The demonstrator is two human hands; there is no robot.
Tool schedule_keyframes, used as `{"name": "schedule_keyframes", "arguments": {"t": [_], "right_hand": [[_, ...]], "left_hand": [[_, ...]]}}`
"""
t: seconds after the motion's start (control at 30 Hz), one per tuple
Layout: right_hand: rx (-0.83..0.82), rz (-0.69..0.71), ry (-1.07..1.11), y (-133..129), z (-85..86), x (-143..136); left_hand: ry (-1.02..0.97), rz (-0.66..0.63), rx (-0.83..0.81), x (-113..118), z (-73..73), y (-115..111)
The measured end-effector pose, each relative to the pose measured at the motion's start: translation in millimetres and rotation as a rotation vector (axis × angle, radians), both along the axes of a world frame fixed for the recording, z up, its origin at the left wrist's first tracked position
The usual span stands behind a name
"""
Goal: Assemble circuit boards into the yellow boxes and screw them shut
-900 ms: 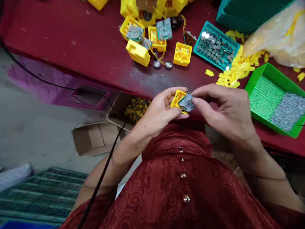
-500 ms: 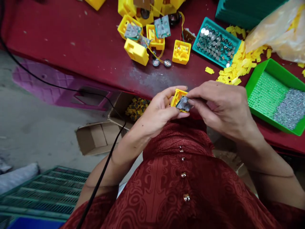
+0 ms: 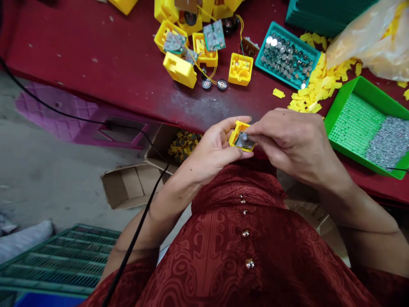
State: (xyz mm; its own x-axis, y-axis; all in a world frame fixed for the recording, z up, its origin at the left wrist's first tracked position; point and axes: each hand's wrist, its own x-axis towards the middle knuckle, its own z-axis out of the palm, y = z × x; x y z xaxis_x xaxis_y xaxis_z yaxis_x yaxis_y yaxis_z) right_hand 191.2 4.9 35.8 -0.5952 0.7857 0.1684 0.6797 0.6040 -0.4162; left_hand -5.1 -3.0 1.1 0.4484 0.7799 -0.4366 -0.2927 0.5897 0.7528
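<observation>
My left hand [image 3: 219, 143] is closed around a small yellow plastic case [image 3: 234, 135], its open side facing up. Inside the case lies a circuit board [image 3: 244, 140] with a grey pad on top. The thumb and index finger of my right hand [image 3: 294, 143] pinch together at the board's upper right edge, hiding that corner. Whether they grip the board or only press it I cannot tell. On the table ahead, another yellow case [image 3: 240, 70] stands open, beside two small round speakers [image 3: 221, 84] on yellow wires.
A teal tray [image 3: 260, 64] of button cells stands behind my right hand. Yellow plastic tabs [image 3: 319, 87] are heaped beside it. A green basket [image 3: 340, 151] holds small metal parts. A black cable [image 3: 140, 226] runs past my left arm; cardboard boxes [image 3: 132, 185] sit below the table.
The circuit board has gone from tilted and partly out to lying lower inside the yellow case. My right hand has shifted slightly left with it.
</observation>
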Motion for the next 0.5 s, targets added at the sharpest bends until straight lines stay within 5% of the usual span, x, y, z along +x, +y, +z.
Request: {"name": "schedule_keyframes", "arguments": {"t": [0.2,0.5], "right_hand": [[0.278,-0.109,-0.024,-10,-6.6,-13],[0.254,-0.166,0.267,-17,-25.5,-5]], "left_hand": [[-0.056,0.034,0.030,1,-15.5,-4],[-0.096,0.106,-0.072,0,-14.4,-7]]}}
